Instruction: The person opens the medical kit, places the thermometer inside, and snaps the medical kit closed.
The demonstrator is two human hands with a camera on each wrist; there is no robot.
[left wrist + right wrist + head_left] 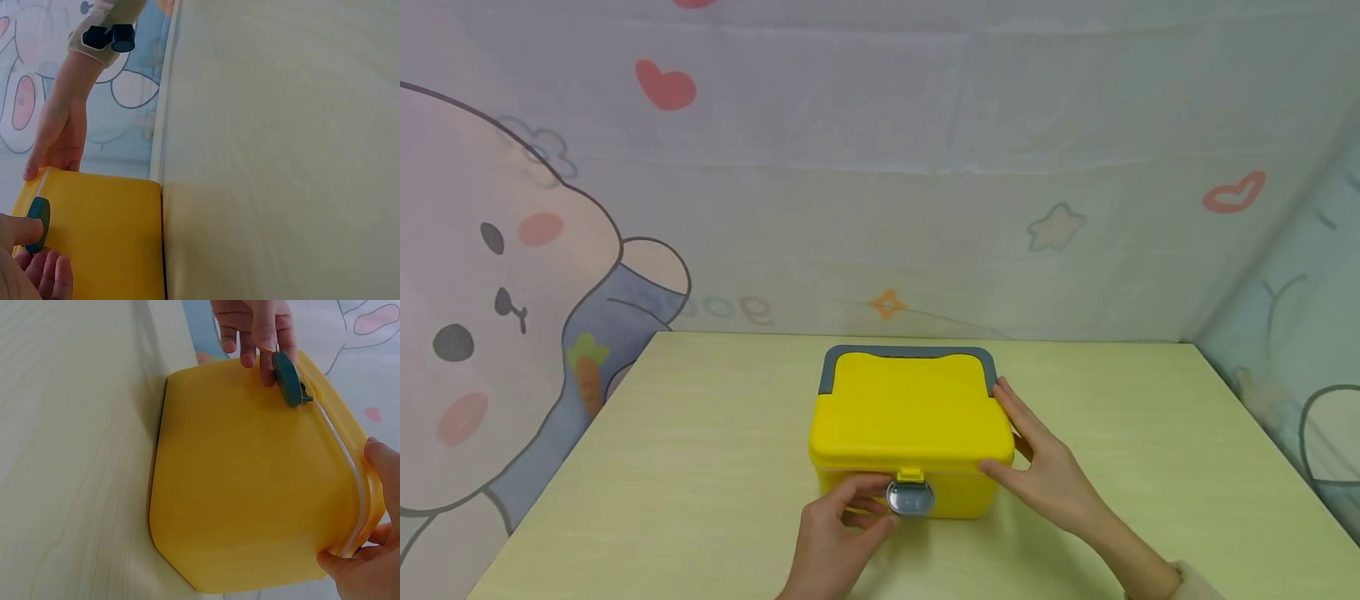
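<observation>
A yellow box [917, 408] with its lid down sits on the table, a grey handle [913, 351] lying flat along the lid's back edge. On its front is a rounded grey-green latch [911, 498], tilted out from the wall in the right wrist view. My left hand [838, 533] pinches this latch at its left edge, thumb on one side and fingertips beside it. At the right front corner my right hand [1048, 475] holds the box, thumb on the front and fingers along the side. What is inside the box is hidden.
The pale wooden table [662, 483] extends on both sides of the box. Behind it hangs a light cloth [850, 108] printed with hearts, a star and a cartoon animal. A similar cloth borders the right side.
</observation>
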